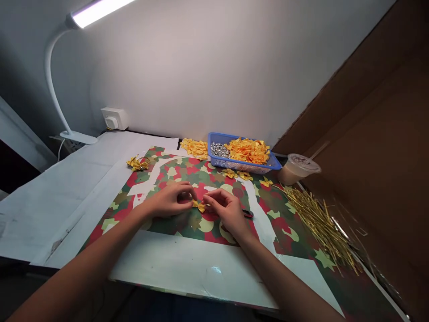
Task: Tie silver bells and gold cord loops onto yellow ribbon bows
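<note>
A small yellow ribbon bow (199, 206) lies on the red, green and cream patterned sheet (174, 172) between my two hands. My left hand (170, 201) pinches the bow's left side with curled fingers. On the bow's right side my right hand (228, 209) pinches it too, and a dark tool (248, 214) sticks out under that hand's palm.
A blue basket (243, 164) at the back holds orange ribbon pieces (248, 150) and silver beads (219, 150). Loose orange pieces (195, 147) lie left of it. Finished bows (136, 163) sit far left. Gold twist ties (318, 221) are heaped right, near a lidded cup (298, 169). A desk lamp (78, 137) stands back left.
</note>
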Available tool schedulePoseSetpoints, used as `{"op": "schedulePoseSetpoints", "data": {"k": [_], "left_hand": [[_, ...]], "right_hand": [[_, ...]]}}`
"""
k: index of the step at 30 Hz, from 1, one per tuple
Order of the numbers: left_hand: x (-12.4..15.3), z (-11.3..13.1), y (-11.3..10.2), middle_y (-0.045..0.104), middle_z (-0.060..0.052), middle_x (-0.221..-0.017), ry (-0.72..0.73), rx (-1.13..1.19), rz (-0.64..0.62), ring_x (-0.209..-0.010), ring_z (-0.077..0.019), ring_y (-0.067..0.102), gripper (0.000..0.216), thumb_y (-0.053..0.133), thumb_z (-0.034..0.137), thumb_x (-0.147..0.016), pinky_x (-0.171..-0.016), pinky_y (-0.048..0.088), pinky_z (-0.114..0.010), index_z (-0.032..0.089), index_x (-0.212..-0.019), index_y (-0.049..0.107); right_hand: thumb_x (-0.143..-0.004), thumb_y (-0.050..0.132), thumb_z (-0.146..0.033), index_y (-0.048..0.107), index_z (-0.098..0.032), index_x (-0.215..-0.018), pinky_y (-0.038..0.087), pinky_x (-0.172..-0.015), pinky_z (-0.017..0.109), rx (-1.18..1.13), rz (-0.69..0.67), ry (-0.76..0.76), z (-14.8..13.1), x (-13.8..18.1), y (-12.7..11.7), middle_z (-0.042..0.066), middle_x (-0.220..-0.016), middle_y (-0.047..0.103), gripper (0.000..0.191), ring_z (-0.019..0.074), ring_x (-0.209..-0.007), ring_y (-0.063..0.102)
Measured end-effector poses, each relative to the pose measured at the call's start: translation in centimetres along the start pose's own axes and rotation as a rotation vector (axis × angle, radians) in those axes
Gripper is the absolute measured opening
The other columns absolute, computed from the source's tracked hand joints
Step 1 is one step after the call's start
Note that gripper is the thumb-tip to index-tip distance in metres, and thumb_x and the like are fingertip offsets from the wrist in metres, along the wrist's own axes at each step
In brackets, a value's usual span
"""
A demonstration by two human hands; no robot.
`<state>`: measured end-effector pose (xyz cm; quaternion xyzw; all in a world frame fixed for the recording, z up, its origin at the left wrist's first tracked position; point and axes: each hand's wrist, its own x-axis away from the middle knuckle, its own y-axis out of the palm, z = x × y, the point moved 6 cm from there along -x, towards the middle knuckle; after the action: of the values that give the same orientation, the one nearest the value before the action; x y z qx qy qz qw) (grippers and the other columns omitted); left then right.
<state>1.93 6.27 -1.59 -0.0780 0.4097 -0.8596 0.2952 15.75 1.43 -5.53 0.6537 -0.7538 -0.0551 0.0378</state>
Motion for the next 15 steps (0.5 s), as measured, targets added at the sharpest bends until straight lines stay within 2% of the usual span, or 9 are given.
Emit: {"op": "schedulePoseSetpoints", "data": {"k": [5, 15], "left_hand": [[-0.3, -0.5, 0.6, 0.06, -0.005, -0.089, 0.005, 0.01, -0.021, -0.077, -0.0161, 0.057, 0.021, 0.055, 0.034, -0.086, -0.07, 0.044, -0.028, 0.018, -0.089, 0.068], [-0.4, -0.9, 1.1, 0.061, -0.005, -0.088, -0.025, 0.049, -0.021, -0.077, -0.0159, 0.057, 0.017, 0.057, 0.03, -0.084, -0.07, 0.044, -0.028, 0.018, -0.085, 0.07]], "right_hand": [[-0.066, 0.075, -0.05, 0.065, -0.018, -0.073, 0.051, -0.064, 0.028, 0.08, 0.013, -0.028, 0.0, 0.3, 0.1, 0.002, -0.07, 0.066, 0.034, 0.0169, -0.068, 0.065], [-0.075, 0.069, -0.046, 0.065, -0.019, -0.076, 0.05, -0.062, 0.029, 0.215, -0.031, -0.069, 0.3, 0.6, -0.1, 0.004, -0.074, 0.067, 0.028, 0.0173, -0.066, 0.064]]}}
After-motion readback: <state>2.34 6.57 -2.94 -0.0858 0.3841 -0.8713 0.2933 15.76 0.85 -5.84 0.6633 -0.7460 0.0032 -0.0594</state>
